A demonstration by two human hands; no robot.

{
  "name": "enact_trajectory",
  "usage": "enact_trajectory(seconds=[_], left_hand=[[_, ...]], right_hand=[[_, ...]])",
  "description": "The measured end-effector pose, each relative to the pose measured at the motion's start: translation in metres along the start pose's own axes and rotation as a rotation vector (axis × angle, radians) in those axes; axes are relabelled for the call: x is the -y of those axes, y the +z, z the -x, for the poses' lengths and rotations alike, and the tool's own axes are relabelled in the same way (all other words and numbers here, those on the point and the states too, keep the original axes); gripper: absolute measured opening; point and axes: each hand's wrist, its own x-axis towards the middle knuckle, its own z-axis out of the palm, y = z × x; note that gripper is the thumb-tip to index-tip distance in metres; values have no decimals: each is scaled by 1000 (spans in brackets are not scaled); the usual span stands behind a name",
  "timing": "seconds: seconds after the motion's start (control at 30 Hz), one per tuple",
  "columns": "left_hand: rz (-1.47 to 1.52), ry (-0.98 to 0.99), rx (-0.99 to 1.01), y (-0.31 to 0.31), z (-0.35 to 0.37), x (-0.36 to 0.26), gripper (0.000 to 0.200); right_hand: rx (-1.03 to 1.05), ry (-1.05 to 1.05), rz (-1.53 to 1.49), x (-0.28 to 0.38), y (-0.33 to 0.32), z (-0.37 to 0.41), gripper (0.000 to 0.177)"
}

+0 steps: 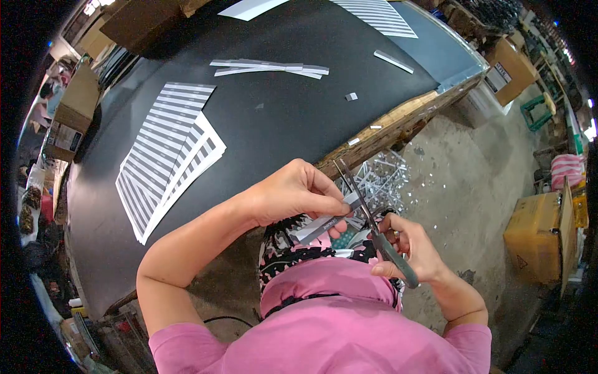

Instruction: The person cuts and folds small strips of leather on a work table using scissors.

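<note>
My left hand (305, 193) pinches a narrow grey-and-white paper strip (319, 228) over my lap. Around the handles of a pair of scissors (387, 250) my right hand (414, 246) is closed. The slightly parted blades point up and away from me, right at the strip's far end by my left fingertips. On the black tabletop to the left lies a fanned stack of striped sheets (168, 143). Several loose strips (268, 67) rest crossed farther back.
White paper scraps (383, 181) are heaped on the floor below the table's wooden edge (374, 132). More striped paper (377, 15) and a single strip (393, 62) lie at the far side. Cardboard boxes (532, 230) and a green stool (537, 113) stand to the right.
</note>
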Motion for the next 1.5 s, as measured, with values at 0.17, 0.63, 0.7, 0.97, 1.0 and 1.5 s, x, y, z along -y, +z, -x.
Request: enact_trajectory(seconds=[0.17,0.63,0.7,0.97,1.0,1.5], left_hand=[[-43,-10,-1,-2,1,-1,18],[-68,-48,35,-1,1,-4,18],[-28,-55,52,1,-2,-2,18],[71,-133,154,8,-14,4,19],[63,-149,167,9,-15,3,19],[-60,-257,450,8,-21,23,19]], right_hand=[[49,76,42,8,-2,0,52],[-90,-6,70,4,9,8,57],[-108,-12,72,-6,10,12,55],[-185,6,25,-5,19,27,45],[-197,6,19,-10,19,30,44],[-285,210,150,-39,15,41,44]])
